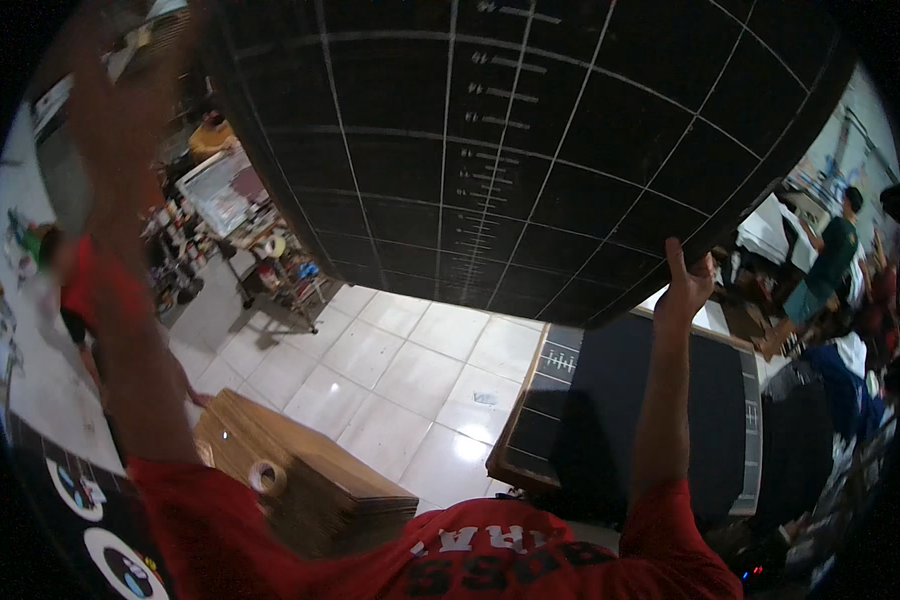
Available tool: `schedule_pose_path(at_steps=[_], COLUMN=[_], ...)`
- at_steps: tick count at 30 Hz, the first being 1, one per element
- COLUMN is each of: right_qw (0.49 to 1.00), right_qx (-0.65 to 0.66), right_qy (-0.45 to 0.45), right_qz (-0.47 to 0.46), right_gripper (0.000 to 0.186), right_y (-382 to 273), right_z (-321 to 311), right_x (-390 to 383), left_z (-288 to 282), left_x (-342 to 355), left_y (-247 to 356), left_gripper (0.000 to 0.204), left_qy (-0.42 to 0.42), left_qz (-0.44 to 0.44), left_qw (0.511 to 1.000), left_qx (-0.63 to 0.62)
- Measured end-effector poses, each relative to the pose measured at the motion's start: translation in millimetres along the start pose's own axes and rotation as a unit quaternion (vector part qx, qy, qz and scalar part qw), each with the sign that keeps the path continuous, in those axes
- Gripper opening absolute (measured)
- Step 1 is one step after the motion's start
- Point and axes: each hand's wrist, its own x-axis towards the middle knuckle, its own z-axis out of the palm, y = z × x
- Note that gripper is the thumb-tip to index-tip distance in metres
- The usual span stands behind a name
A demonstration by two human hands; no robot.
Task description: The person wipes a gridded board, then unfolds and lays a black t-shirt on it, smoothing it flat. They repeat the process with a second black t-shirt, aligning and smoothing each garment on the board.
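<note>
One gridded board (400, 130) sits between right hand (684, 285), gripping its edge, and left hand (130, 110), hold unclear.

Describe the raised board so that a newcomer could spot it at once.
Find the pale tiled floor; directly above it in the picture looms a big black board. The person's right hand grips its edge. White grid lines cover it, but unlike the gridded surface at lower right, it is held up.

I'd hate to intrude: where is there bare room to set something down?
Bare white floor tiles show between the raised gridded panel, the brown wooden surface and the black table. A smaller patch is on that wood, right of the tape roll. Crowded: the loaded cart, upper left, and heaped blue cloth, far right.
</note>
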Motion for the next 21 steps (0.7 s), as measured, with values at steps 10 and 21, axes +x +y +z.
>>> schedule_pose_path(at_steps=[10, 21], right_qw=[0.927, 0.845], right_qx=[0.074, 0.078], right_qy=[0.191, 0.191], right_qz=[0.315, 0.493], right_gripper=[0.038, 0.036], right_y=[-93, -100], right_z=[-90, -208], right_x=[-101, -221], left_z=[-59, -76], left_x=[-391, -412], left_y=[394, 416], left_gripper=[0.069, 0.040], left_qy=[-0.237, -0.236], left_qz=[-0.817, -0.810], left_qw=[0.369, 0.484], left_qx=[-0.373, -0.233])
